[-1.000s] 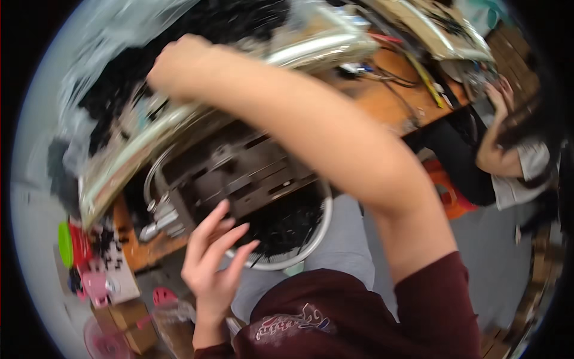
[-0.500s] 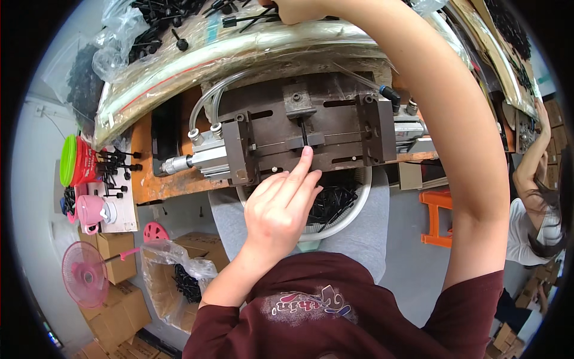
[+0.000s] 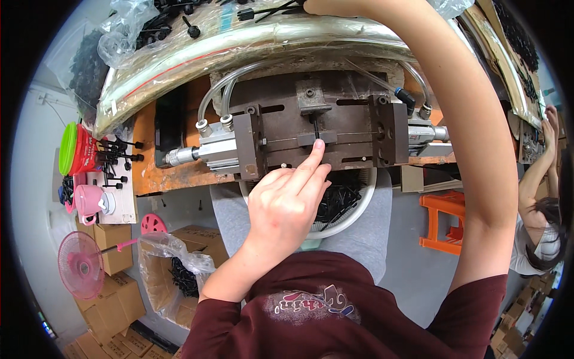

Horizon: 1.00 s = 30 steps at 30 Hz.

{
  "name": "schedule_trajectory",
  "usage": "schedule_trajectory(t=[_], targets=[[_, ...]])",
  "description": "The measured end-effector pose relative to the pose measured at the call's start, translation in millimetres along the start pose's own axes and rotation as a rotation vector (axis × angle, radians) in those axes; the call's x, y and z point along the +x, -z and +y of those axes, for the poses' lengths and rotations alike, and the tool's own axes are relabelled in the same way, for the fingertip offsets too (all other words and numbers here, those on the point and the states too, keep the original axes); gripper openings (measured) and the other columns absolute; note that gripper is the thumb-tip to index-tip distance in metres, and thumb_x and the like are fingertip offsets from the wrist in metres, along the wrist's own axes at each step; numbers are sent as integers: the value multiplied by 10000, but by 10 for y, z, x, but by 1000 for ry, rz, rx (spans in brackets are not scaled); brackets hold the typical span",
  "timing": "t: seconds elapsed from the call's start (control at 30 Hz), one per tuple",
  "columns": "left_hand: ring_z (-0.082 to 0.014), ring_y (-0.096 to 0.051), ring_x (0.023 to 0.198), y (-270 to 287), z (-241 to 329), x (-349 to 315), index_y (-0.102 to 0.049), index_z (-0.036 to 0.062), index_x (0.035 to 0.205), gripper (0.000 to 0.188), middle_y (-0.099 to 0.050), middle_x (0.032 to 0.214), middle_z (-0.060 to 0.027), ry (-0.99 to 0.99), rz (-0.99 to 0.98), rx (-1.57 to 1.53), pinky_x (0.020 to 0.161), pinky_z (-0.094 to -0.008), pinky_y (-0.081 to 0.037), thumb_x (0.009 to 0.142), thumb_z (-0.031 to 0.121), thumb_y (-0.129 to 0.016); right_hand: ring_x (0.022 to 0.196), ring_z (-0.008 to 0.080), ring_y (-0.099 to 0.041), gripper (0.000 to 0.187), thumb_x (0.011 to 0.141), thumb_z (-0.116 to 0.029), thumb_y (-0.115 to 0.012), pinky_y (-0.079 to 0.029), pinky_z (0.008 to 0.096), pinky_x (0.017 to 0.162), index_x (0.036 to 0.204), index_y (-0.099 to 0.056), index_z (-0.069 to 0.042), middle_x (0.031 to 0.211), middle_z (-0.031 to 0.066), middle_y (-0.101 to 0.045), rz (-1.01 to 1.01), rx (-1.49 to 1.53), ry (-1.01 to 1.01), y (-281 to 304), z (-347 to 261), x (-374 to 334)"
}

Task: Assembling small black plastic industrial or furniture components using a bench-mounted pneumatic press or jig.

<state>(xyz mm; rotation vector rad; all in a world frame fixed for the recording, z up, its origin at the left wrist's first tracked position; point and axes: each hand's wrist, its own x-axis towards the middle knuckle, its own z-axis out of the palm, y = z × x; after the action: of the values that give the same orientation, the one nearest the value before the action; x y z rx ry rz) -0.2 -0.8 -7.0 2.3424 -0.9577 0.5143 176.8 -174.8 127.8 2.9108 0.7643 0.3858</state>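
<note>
My left hand [image 3: 284, 206] reaches over the front of a dark metal clamping fixture [image 3: 281, 122]. Its index finger is stretched out, with the tip against the lower end of a thin black rod [image 3: 316, 125] standing in the fixture's middle block; nothing is grasped. My right hand [image 3: 335, 6] is stretched to the top edge of the picture, beside loose black knobbed rods [image 3: 246, 14]. Its fingers are mostly cut off, so whether they hold anything is hidden. Silver air cylinders [image 3: 218, 152] with clear hoses flank the fixture.
A white basin [image 3: 362, 206] of black pieces sits at my lap under the bench edge. Rolled clear plastic [image 3: 179, 66] borders the bench behind the fixture. Left are a pink mug [image 3: 89, 200], a pink fan [image 3: 81, 264] and boxes; right, an orange stool [image 3: 442, 221] and another person [image 3: 541, 233].
The view has shifted slightly, so the fixture appears further right. My left index finger stays at the rod. My right hand remains at the top edge among the black parts.
</note>
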Motion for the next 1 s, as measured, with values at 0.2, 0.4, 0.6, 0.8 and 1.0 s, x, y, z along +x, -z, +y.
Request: schedule_trajectory(t=[0.2, 0.4, 0.6, 0.8, 1.0], targets=[[-181, -659, 669, 6, 0, -7, -703, 42, 887, 240, -693, 1129, -78, 15, -5, -5, 628, -271, -512, 670, 102, -787, 813, 357, -670, 144, 682, 4, -633, -535, 390, 740, 805, -704, 22, 806, 224, -673, 162, 186, 47, -79, 78, -18], [-176, -657, 655, -2, 4, -3, -707, 47, 887, 244, -692, 1130, -79, 14, -11, -11, 608, -267, -504, 666, 107, -791, 643, 209, -669, 223, 736, -97, -734, -533, 310, 647, 874, -704, 75, 754, 176, -698, 332, 568, -263, 249, 57, -269], [-168, -651, 640, 15, 6, 0, -709, 57, 878, 233, -692, 1129, -77, 30, -13, -9, 585, -257, -492, 667, 116, -789, 624, 109, -595, 230, 880, -163, -685, -479, 223, 546, 947, -616, 46, 763, 85, -641, 446, 1179, -501, 248, 162, -457], [-148, -662, 701, 128, 1, 12, -680, 31, 1004, 371, -659, 1187, -124, 41, 4, -164, 605, -252, -521, 677, 126, -827, 670, 124, -650, 185, 890, -168, -635, -522, 247, 608, 1004, -650, -23, 857, 77, -685, 232, 1498, -291, 53, -60, -1055], [-265, -669, 975, 384, 182, -149, -582, -41, 1219, 621, -635, 1161, -193, 223, 272, -733, 785, -312, -581, 668, 54, -851, 560, 95, -601, 166, 879, -27, -654, -479, 199, 520, 1017, -572, 18, 769, 83, -646, 47, 1862, -527, -141, -1036, -1618]])
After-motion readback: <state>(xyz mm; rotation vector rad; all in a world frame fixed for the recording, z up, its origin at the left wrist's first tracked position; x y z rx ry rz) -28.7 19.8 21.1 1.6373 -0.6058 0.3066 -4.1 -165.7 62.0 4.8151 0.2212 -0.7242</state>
